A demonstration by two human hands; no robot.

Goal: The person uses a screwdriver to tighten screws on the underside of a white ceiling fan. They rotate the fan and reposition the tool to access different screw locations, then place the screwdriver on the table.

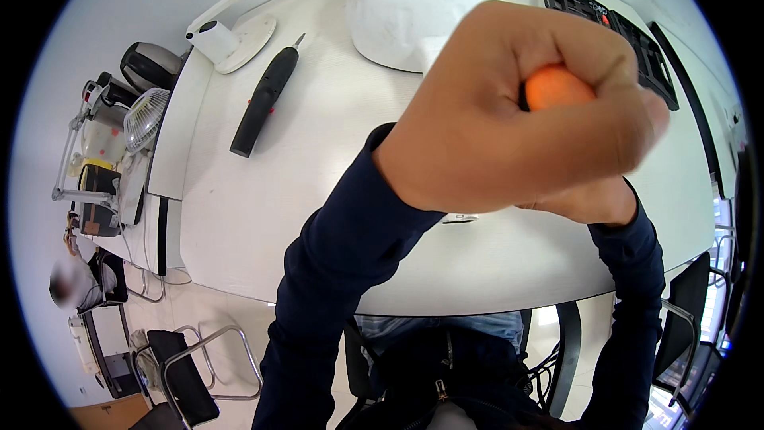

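Note:
My left hand (509,119) is raised high over the table and closed in a fist around an orange-ended handle (557,87). Only the rounded orange end shows in the curl of the fingers; the rest of it is hidden. Behind and below the fist is my right hand (593,201), mostly covered, with its fingers out of sight. Beyond the fist, a white rounded appliance (422,8) with vent slots rests on the table, partly hidden by my left hand. A sliver of a small white piece (461,218) peeks out under my left wrist.
A black cordless screwdriver (267,99) lies on the white table (263,215) at left. Behind it stands a white lamp base (239,44). An opened black tool case (613,32) lies at far right. Chairs (183,374) flank the table; a person (76,283) sits at far left.

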